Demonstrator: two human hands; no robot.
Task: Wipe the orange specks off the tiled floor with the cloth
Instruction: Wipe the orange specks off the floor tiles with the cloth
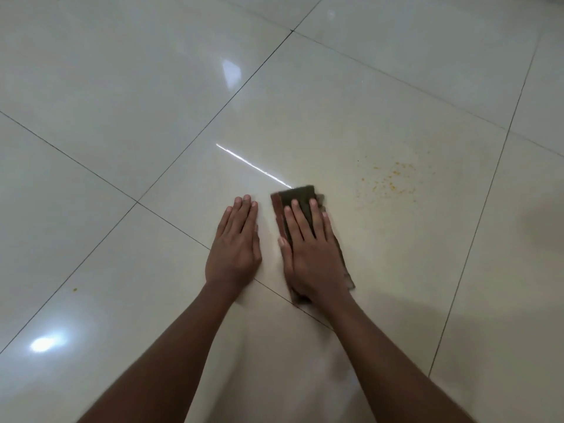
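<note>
A folded dark green and brown cloth (300,198) lies flat on the glossy cream tiled floor (122,102). My right hand (311,251) presses down on it with straight, spread fingers, covering most of it. My left hand (236,242) rests flat on the bare tile just left of the cloth, fingers together. A patch of scattered orange specks (389,180) lies on the same tile, to the right of and slightly beyond the cloth, apart from it. One lone orange speck (74,289) sits on a tile at the left.
Dark grout lines (213,120) cross the floor diagonally. Bright light reflections (45,343) show on the tiles. A soft shadow falls at the right edge.
</note>
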